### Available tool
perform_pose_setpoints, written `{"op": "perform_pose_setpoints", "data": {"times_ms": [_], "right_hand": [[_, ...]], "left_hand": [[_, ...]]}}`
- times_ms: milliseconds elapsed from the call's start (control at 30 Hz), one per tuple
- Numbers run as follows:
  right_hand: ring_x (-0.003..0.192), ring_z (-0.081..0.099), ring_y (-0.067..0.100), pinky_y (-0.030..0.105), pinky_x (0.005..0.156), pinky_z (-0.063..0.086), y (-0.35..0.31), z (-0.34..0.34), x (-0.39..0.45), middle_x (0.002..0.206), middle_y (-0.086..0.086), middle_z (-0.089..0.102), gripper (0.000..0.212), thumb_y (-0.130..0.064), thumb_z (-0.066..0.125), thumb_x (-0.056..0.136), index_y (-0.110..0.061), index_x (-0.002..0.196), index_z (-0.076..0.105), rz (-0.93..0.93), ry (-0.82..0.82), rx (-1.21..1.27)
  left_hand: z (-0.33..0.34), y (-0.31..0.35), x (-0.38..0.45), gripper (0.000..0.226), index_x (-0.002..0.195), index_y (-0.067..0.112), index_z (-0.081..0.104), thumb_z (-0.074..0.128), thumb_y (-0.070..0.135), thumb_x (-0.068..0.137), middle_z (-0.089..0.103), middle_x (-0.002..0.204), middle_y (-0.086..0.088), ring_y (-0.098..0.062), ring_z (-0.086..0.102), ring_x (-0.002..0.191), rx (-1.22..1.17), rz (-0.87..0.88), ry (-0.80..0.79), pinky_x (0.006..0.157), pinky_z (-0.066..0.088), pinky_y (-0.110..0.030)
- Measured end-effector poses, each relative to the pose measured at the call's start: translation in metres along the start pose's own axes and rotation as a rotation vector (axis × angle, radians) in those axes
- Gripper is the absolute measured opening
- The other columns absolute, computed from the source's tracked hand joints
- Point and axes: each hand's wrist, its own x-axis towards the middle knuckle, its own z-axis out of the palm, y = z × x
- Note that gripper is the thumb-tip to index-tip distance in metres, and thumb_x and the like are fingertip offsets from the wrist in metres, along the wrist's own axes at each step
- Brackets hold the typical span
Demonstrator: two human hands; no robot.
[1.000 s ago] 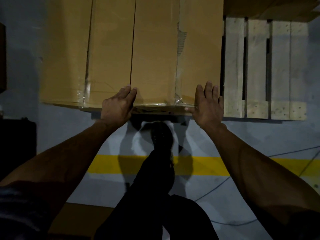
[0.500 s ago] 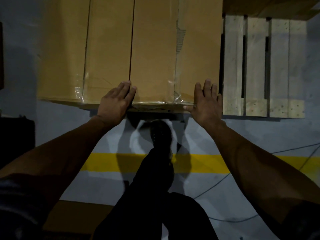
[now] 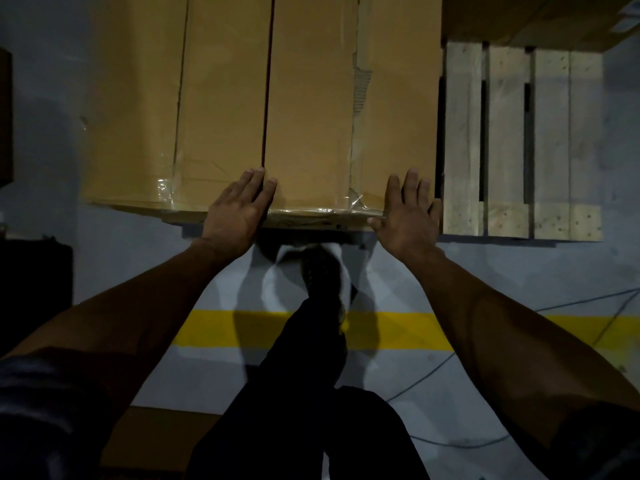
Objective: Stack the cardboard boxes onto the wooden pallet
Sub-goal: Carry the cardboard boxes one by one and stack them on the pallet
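Pressing left hand [image 3: 239,206] and right hand [image 3: 405,213] — fingers straight, flat — on near edge of cardboard box [image 3: 304,98], lying on wooden pallet [image 3: 519,140]

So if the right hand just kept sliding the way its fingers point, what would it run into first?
Nothing soon, it seems: the right hand lies flat on the cardboard box, fingers pointing away along its top, which runs bare to the picture's edge. The wooden pallet lies off to its right.

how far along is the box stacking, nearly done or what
Done: one large cardboard box sits on the wooden pallet. In hand: left hand and right hand press flat on its near edge. Left: bare slats beside it remain unfilled.
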Motion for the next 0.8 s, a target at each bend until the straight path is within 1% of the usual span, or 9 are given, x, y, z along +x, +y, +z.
{"op": "perform_pose_setpoints", "data": {"times_ms": [100,167,267,367,467,500,567,667,800], "right_hand": [[0.152,-0.008,0.037,0.057,0.12,0.006,-0.004,-0.002,-0.014,0.166,0.014,-0.013,0.085,-0.043,0.054,0.098,-0.017,0.159,0.001,-0.01,-0.046,0.004],[0.152,0.002,0.037,0.056,0.119,0.014,-0.006,-0.004,-0.027,0.166,0.014,-0.003,0.078,-0.04,0.055,0.097,-0.017,0.157,0.011,-0.016,-0.089,0.038],[0.144,0.028,0.037,0.053,0.112,0.033,-0.019,-0.018,-0.061,0.159,0.017,0.026,0.063,-0.036,0.053,0.097,-0.013,0.15,0.03,-0.001,-0.133,0.146],[0.132,0.044,0.04,0.046,0.102,0.043,-0.041,-0.035,-0.11,0.144,0.019,0.045,0.051,-0.039,0.054,0.098,-0.008,0.138,0.045,-0.003,-0.134,0.222],[0.121,0.054,0.04,0.045,0.095,0.049,-0.065,-0.055,-0.166,0.135,0.016,0.056,0.049,-0.045,0.055,0.096,-0.014,0.134,0.051,-0.004,-0.151,0.344],[0.119,0.056,0.039,0.046,0.094,0.05,-0.073,-0.061,-0.183,0.133,0.015,0.058,0.05,-0.047,0.054,0.095,-0.017,0.135,0.051,-0.015,-0.168,0.39],[0.12,0.055,0.038,0.046,0.095,0.05,-0.092,-0.079,-0.213,0.135,0.012,0.058,0.052,-0.05,0.052,0.097,-0.02,0.14,0.05,-0.041,-0.192,0.429],[0.133,0.047,0.034,0.045,0.103,0.044,-0.122,-0.107,-0.249,0.149,0.009,0.047,0.059,-0.05,0.049,0.1,-0.019,0.15,0.041,-0.052,-0.2,0.435],[0.135,0.045,0.033,0.046,0.107,0.043,-0.163,-0.141,-0.276,0.152,0.007,0.046,0.062,-0.05,0.049,0.101,-0.016,0.152,0.039,-0.102,-0.212,0.432]], "left_hand": [[-0.009,0.012,-0.007,0.082,0.156,0.011,0.013,0.063,0.016,0.091,0.011,0.163,-0.018,-0.034,0.012,0.15,-0.047,-0.093,-0.129,0.119,0.02,-0.043],[-0.02,0.021,-0.016,0.086,0.156,0.012,0.01,0.064,0.018,0.09,0.008,0.163,-0.015,-0.032,0.01,0.15,-0.093,-0.147,-0.197,0.121,0.017,-0.041],[-0.044,0.038,-0.044,0.072,0.153,0.011,0.023,0.058,0.021,0.092,0.022,0.16,-0.016,-0.035,0.028,0.143,-0.196,-0.209,-0.201,0.113,0.03,-0.043],[-0.072,0.05,-0.085,0.062,0.149,0.008,0.034,0.056,0.021,0.092,0.036,0.152,-0.019,-0.036,0.037,0.137,-0.285,-0.277,-0.164,0.109,0.034,-0.042],[-0.106,0.055,-0.133,0.04,0.126,0.002,0.053,0.057,0.019,0.09,0.055,0.127,-0.021,-0.039,0.052,0.118,-0.394,-0.37,-0.088,0.093,0.046,-0.042],[-0.12,0.055,-0.152,0.036,0.121,0.001,0.055,0.057,0.019,0.09,0.057,0.122,-0.022,-0.04,0.055,0.113,-0.423,-0.408,-0.071,0.089,0.048,-0.043],[-0.148,0.053,-0.188,0.037,0.124,0.0,0.056,0.059,0.019,0.091,0.059,0.122,-0.024,-0.041,0.057,0.111,-0.456,-0.455,-0.041,0.087,0.048,-0.044],[-0.186,0.043,-0.235,0.043,0.129,0.001,0.056,0.055,0.024,0.093,0.062,0.117,-0.026,-0.042,0.059,0.107,-0.461,-0.525,0.005,0.086,0.047,-0.043],[-0.226,0.017,-0.282,0.065,0.128,-0.002,0.057,0.037,0.04,0.083,0.062,0.121,-0.026,-0.042,0.058,0.111,-0.522,-0.624,0.054,0.092,0.046,-0.045]]}}
